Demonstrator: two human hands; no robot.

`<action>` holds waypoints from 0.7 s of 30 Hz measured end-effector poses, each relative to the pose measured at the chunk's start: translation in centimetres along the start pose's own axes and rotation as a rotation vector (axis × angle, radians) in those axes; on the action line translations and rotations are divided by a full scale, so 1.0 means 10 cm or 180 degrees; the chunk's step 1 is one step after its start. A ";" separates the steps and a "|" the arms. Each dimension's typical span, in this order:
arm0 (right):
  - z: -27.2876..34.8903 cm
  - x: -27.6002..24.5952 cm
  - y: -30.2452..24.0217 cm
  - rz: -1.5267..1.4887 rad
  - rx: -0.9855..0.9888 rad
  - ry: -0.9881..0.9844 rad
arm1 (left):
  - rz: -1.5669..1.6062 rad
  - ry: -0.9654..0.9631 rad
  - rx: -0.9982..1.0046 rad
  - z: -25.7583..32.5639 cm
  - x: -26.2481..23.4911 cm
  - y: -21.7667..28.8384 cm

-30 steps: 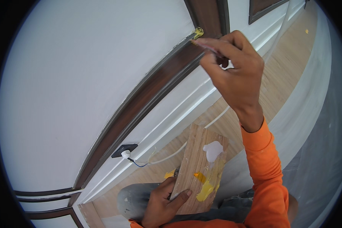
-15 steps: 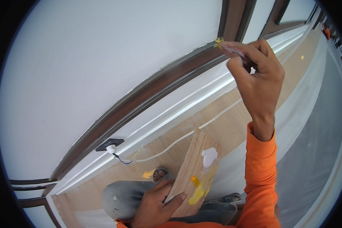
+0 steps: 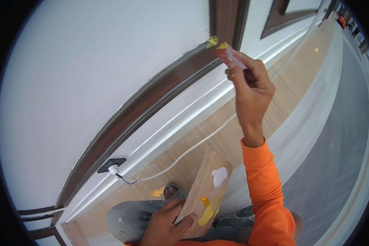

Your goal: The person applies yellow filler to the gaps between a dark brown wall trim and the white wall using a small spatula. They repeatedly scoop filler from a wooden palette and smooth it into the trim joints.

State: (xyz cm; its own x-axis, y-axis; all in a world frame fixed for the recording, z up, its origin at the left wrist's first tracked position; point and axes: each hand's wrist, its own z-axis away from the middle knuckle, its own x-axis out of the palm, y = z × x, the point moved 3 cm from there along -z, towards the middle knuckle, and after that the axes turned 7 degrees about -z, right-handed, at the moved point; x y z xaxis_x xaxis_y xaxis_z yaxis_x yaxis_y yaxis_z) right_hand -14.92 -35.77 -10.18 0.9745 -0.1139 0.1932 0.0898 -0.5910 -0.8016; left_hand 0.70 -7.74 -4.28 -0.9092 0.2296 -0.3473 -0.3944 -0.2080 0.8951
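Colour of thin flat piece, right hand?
Thin flat piece: red, whitish smears, yellow-smeared tip; head view.

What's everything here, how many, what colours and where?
Wall: 1, white, left
Trim: several, dark brown, on wall
Dab: 1, yellow, at trim corner
Card: 1, red with smears, near dab
Board: 1, tan, bottom middle
Blobs: 3, white, orange, yellow, on board
Plate: 1, black, on wall
Plug: 1, white, on plate
Wires: few, blue, pale, by plug
Cable: 1, white, along floor
Floor: 1, tan, beside wall
Markers: 2, yellow, on floor
Covering: count unclear, grey, right
Far shapes: count unclear, orange, dark, top right
Trousers: 1 pair, greyish blue, bottom
Foot: 1, dark sandal, beside board
Sleeves: 2, orange, bottom
Left grip: 1, bare, holding board
Right grip: 1, bare, holding card
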 end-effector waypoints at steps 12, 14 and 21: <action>0.20 0.17 -0.01 -0.0548 -0.0406 0.0086 | -0.0469 0.0261 -0.0150 -0.07 0.22 0.01; 0.20 0.12 0.06 -0.1330 0.0560 0.0423 | -0.0087 0.0229 -0.0638 -0.05 0.27 -0.09; 0.24 0.11 0.20 -0.1927 0.1021 0.0611 | -0.0760 -0.0304 -0.0776 -0.21 0.30 0.16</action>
State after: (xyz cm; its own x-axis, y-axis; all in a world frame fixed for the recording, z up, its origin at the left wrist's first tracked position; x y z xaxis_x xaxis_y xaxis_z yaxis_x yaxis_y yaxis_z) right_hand -13.14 -35.19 -12.87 0.6835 0.0040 0.7300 0.6889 -0.3341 -0.6432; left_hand -2.93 -9.41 -4.45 -0.7756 0.3846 -0.5006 -0.6249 -0.3559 0.6948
